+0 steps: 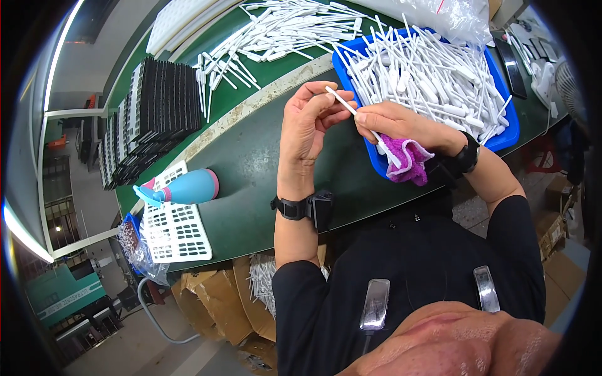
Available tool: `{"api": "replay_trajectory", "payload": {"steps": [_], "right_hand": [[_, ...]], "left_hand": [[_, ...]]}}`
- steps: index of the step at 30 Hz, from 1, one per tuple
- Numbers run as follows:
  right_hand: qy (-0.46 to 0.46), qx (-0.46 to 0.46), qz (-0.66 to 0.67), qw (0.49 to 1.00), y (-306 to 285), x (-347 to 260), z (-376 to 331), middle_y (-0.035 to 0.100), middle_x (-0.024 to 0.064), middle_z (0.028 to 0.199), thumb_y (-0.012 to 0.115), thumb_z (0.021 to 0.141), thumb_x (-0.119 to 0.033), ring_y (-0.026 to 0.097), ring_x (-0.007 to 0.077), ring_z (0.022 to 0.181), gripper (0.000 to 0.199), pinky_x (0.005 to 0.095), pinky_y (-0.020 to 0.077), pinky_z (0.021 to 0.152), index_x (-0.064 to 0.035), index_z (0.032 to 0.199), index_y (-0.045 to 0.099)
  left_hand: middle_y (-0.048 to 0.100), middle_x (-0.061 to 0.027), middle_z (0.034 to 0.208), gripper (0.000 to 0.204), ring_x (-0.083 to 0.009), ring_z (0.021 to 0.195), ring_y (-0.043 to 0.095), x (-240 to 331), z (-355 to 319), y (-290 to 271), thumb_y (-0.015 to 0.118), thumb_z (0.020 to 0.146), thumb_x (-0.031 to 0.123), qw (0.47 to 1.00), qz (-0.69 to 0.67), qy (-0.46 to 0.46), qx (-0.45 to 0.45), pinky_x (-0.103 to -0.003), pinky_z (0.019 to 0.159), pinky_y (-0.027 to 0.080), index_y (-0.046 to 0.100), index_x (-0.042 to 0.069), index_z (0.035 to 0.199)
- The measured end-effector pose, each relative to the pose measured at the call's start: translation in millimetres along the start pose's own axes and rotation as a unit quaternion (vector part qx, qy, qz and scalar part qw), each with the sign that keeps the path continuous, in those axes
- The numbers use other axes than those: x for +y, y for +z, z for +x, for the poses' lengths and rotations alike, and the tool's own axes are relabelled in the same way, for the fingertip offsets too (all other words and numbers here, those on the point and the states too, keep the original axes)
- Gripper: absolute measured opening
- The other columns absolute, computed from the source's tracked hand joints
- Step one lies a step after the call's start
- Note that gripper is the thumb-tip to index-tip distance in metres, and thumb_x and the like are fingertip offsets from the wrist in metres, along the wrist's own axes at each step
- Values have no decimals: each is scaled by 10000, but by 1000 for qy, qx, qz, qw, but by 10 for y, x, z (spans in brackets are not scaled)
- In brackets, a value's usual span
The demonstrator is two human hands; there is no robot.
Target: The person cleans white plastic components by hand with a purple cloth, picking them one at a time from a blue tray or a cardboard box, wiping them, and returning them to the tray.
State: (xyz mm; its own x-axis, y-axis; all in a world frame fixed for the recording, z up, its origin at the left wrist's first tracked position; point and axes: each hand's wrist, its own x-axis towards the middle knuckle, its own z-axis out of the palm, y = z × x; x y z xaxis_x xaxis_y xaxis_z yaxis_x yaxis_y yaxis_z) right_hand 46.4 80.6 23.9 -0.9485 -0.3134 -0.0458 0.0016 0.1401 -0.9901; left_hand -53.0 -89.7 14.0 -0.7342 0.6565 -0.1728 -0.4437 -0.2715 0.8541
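Observation:
A slim white plastic stick [342,101] slants between my two hands, just in front of the blue bin. My left hand [307,116] has its thumb and index finger curled around the stick's upper end, the other fingers loosely bent. Lower down, my right hand [394,122] pinches the same stick between thumb and fingers. A purple cloth with a pale edge [407,161] hangs from beneath the right hand, bunched in its lower fingers. The blue bin [512,128] is heaped with similar white sticks [433,81], several with a wider, flattened end.
More white sticks [285,28] lie loose across the green table [251,182]. Stacked black trays [166,94] stand at the left. A blue spray bottle [191,187] lies on a white slotted basket [179,232]. A clear plastic bag [448,19] sits behind the bin; cardboard boxes [219,301] are below.

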Motion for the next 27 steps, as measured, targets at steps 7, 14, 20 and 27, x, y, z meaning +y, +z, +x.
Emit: {"api": "replay_trajectory", "payload": {"steps": [7,14,20,27], "right_hand": [[21,-3,7,1000,-5,-50,-6,449,10,661,368,991,-296,419,91,640,403,246,354,614,-39,701,476],[3,-1,-18,1000,8,1,-5,452,16,658,371,990,-303,427,103,647,408,253,358,621,-34,701,476],[-11,-24,-30,999,15,26,-6,463,29,659,372,990,-309,439,122,652,417,269,369,632,-26,704,479],[5,-18,-51,999,27,32,-16,478,20,661,394,979,-310,446,118,649,395,275,383,627,-22,737,515]], "left_hand": [[656,-211,949,196,-254,840,679,6,-22,30,554,860,50,1000,-13,2,1,-285,719,574,559,-34,1037],[656,-216,940,164,-264,834,680,38,-45,32,528,839,39,1000,-4,-6,1,-309,722,575,562,-16,990],[658,-220,920,152,-265,820,680,73,-57,-18,504,815,28,1000,16,-19,-3,-312,719,576,559,-4,953],[659,-218,899,146,-253,788,682,67,-42,-29,496,817,31,998,61,-17,-14,-299,701,577,557,0,946]]}}
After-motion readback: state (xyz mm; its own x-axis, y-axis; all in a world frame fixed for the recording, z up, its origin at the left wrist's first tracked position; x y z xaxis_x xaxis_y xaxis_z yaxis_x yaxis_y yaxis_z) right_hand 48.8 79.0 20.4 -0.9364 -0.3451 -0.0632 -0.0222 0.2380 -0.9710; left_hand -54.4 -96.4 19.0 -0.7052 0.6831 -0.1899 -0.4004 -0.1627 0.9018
